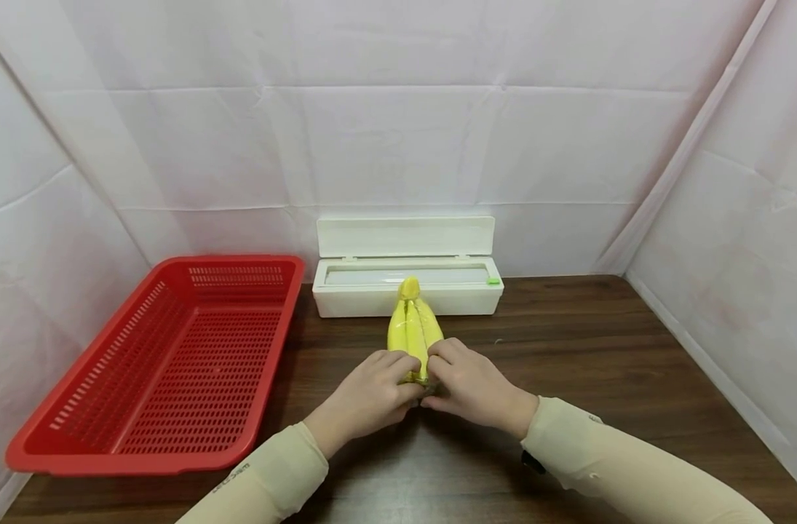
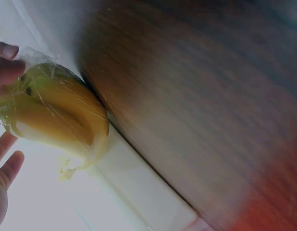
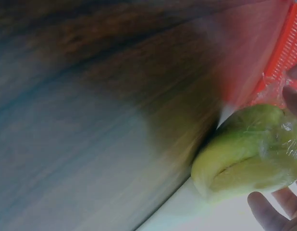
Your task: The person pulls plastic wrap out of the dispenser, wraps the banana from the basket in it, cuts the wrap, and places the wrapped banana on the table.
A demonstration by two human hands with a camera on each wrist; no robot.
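A bunch of yellow bananas (image 1: 406, 331) wrapped in clear plastic film lies on the dark table, stem end away from me. At its near end, my left hand (image 1: 375, 389) and my right hand (image 1: 473, 386) hold it from either side with bent fingers. The left wrist view shows glossy creased film (image 2: 40, 55) over the bananas (image 2: 67, 108), fingers (image 2: 6, 72) around their end. Loose film (image 3: 272, 91) stands up beside the bunch (image 3: 240, 159) in the right wrist view, close to the right fingers. Palms are mostly hidden.
Behind the bananas stands a long white film dispenser (image 1: 346, 302), its lid (image 1: 405, 236) raised and a green slider (image 1: 493, 281) at its right end. A red slotted basket (image 1: 276, 342) takes up the left side. White cloth walls (image 1: 385, 145) enclose the table.
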